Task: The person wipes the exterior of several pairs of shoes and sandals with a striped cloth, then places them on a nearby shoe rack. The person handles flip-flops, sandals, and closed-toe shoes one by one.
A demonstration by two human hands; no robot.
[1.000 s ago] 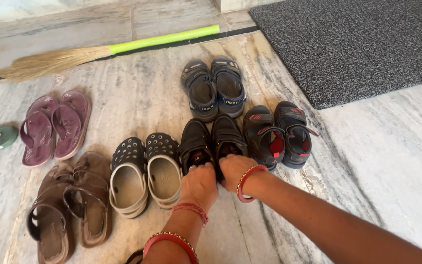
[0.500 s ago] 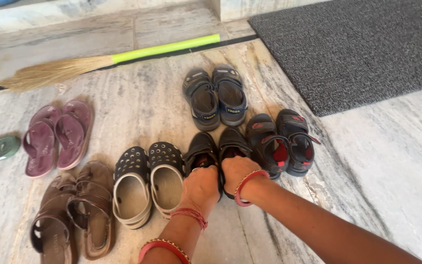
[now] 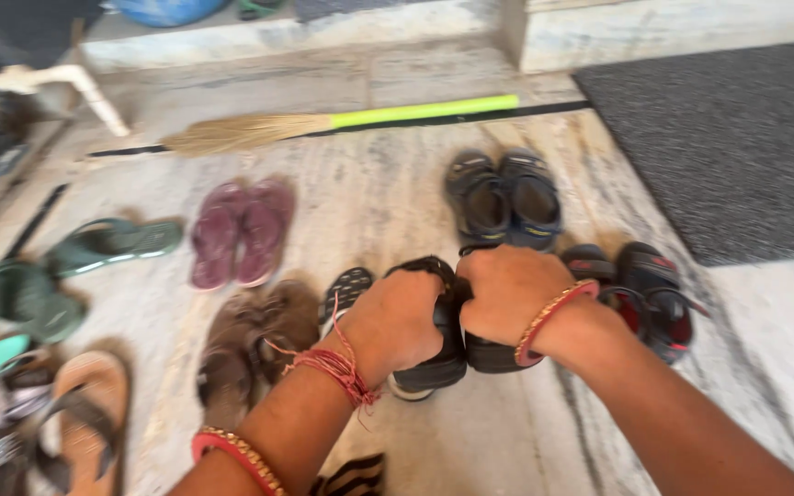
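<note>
My left hand [image 3: 395, 323] is closed around one black shoe [image 3: 426, 369], and my right hand [image 3: 505, 296] is closed around the other black shoe [image 3: 491, 355]. The pair is held side by side, raised above the marble floor [image 3: 369, 207], and my fists hide most of both shoes. Red thread and bangles circle both wrists. A black perforated clog [image 3: 346, 288] peeks out just left of my left hand. A pair of black and red sandals [image 3: 656, 296] lies just right of my right wrist.
Blue-grey sandals [image 3: 504, 197] lie beyond my hands. Left of them are maroon flip-flops [image 3: 237, 230], brown sandals [image 3: 252, 338], green slippers [image 3: 110, 241] and a tan sandal [image 3: 90, 404]. A green-handled broom [image 3: 425, 111] lies across the back. A grey mat [image 3: 737, 147] covers the right.
Both hands have closed on the black shoes and lifted them off the floor toward me. The view has swung left, showing more footwear on that side.
</note>
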